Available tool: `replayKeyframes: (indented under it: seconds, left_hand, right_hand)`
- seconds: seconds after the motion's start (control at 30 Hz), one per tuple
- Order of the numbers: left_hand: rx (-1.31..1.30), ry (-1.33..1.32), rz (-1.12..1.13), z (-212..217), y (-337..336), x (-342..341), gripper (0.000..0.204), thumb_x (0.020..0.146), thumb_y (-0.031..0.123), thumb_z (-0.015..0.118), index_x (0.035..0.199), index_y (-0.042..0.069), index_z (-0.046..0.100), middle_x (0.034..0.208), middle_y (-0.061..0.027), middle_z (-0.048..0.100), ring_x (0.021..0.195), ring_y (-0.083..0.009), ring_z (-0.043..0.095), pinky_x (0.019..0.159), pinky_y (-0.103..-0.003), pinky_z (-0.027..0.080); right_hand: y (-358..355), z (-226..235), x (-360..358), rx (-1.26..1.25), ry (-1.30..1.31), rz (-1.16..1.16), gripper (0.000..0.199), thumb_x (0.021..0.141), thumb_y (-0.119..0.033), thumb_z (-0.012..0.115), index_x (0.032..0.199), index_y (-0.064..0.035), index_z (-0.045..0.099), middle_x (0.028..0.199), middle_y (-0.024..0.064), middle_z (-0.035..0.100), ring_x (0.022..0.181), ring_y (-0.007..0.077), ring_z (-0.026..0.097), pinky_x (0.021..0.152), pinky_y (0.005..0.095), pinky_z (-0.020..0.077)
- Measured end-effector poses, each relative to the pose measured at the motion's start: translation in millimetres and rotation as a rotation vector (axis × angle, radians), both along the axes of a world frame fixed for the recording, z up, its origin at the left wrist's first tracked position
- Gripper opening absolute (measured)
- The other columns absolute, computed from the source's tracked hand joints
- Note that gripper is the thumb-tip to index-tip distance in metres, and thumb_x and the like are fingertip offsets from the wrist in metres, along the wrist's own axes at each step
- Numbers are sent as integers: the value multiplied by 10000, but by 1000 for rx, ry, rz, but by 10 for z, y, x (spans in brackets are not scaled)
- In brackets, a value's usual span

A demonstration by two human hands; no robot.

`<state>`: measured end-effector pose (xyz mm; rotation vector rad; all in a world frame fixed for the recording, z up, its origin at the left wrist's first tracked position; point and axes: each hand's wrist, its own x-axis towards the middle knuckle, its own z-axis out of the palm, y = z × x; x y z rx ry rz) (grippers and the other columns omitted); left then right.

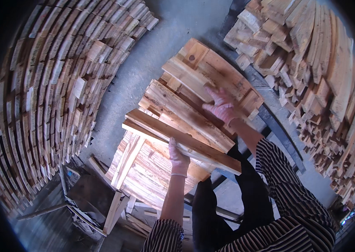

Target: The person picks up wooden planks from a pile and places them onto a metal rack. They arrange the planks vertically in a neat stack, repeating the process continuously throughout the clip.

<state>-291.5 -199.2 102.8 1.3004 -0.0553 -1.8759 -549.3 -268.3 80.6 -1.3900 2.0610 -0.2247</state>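
Over boards [188,112], left hand [178,158] gripping plank [209,155], right [222,105] splayed

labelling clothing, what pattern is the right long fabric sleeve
Dark and pale stripes on the right long fabric sleeve, clearest in the head view.

My left hand [179,161] grips a plank [196,148]; my right hand [220,106], fingers spread, is at a farther board [188,72]. Stacked wood rises on my left [60,84] and a looser pile [326,84] on my right.
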Motion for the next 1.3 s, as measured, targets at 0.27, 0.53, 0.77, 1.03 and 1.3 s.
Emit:
replayKeyframes:
  seconds: [0.27, 0.53, 0.77, 1.03, 1.3]
  left_hand:
    - [114, 13, 0, -243, 12, -44, 621, 944, 561, 584, 1367, 107, 544, 1310, -97, 605, 1197, -258, 579, 1052, -420, 468]
    - [67, 63, -30, 213, -293, -726, 728, 942, 634, 545, 1424, 92, 485, 1323, -116, 586, 1208, -289, 567, 1081, -477, 452]
    - [28, 132, -25, -272, -181, -687, 689, 917, 591, 627, 1362, 76, 520, 1242, -120, 624, 1144, -299, 595, 1027, -500, 478]
    - [110, 147, -130, 90, -616, -1259, 640, 1017, 502, 519, 1482, 71, 436, 1372, -92, 559, 1346, -249, 471, 1126, -444, 410]
    - [-129, -1134, -1478, -480, -725, -923, 1351, 763, 717, 726, 1606, 47, -90, 1655, -295, -110, 1524, -500, -93, 1221, -583, 156]
  right_hand:
    - [207, 111, 552, -74, -348, 329, 761, 865, -660, 628, 1442, -169, 560, 1600, 249, 309, 1470, 487, 268, 1187, 671, 187]
    - [193, 431, -46, -64, -351, 155, 899, 802, -587, 762, 1540, -196, 430, 1350, 177, 567, 1245, 348, 561, 1055, 433, 469]
    - [-58, -579, -607, 3, -51, 298, 759, 888, -580, 646, 1551, -311, 394, 1628, 206, 280, 1495, 408, 276, 1158, 579, 290]
    - [258, 334, -142, 38, -630, 308, 976, 814, -660, 719, 1584, -216, 317, 1453, 215, 429, 1381, 426, 425, 1144, 512, 388]
    - [-382, 50, -1166, -177, -94, 127, 766, 859, -439, 739, 1523, -189, 451, 1378, 179, 523, 1288, 344, 505, 1060, 439, 424]
